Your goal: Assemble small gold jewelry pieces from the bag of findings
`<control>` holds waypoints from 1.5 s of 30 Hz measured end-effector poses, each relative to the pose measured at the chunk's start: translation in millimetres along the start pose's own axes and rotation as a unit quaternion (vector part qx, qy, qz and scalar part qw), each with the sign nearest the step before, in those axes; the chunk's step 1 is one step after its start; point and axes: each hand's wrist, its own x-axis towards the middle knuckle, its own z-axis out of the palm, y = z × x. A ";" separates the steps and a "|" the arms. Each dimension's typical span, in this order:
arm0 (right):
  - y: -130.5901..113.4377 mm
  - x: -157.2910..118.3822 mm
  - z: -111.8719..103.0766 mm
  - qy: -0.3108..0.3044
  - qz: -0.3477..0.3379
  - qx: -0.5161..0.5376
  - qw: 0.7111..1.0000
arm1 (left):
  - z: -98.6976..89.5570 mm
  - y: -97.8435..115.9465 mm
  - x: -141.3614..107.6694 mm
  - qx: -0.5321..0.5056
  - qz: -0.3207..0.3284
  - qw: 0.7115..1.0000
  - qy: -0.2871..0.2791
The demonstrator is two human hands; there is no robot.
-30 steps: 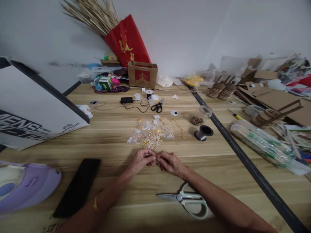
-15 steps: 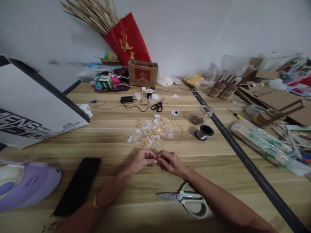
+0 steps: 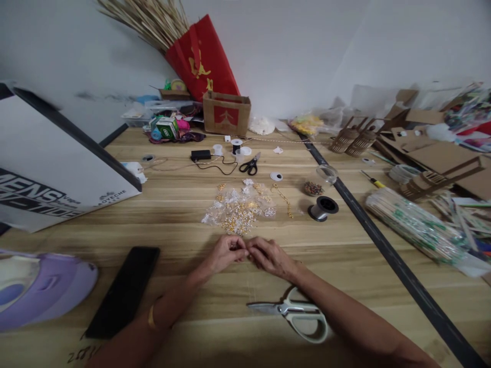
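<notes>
My left hand (image 3: 229, 251) and my right hand (image 3: 270, 257) meet fingertip to fingertip just in front of a pile of small gold and silver beads and charms (image 3: 238, 217). Both are closed in a pinch. A faint, thin clear thread (image 3: 251, 289) trails down from between them, seemingly from my right fingertips. Whatever my left fingers hold is too small to name. Beneath my right forearm lie pale-handled scissors (image 3: 303, 313), blades pointing left. Small plastic bags (image 3: 230, 197) lie among the beads, and a gold chain (image 3: 284, 202) rests to their right.
A spool of grey line (image 3: 322, 208) and a tub of coloured beads (image 3: 313, 188) stand right of the pile. Black scissors (image 3: 250, 164) lie behind it. At left are a black phone (image 3: 123, 294), a purple visor (image 3: 57, 291) and a large white box (image 3: 57, 168). Bagged sticks (image 3: 416, 225) lie at right.
The hands stay nearly in place, with only a slight shift of the fingers. The whole view has moved a few pixels; nothing else visibly differs.
</notes>
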 end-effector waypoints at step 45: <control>10.1 -8.1 -119.3 -0.211 0.236 0.027 0.948 | -8.5 10.0 -1.1 0.008 -0.012 0.996 0.087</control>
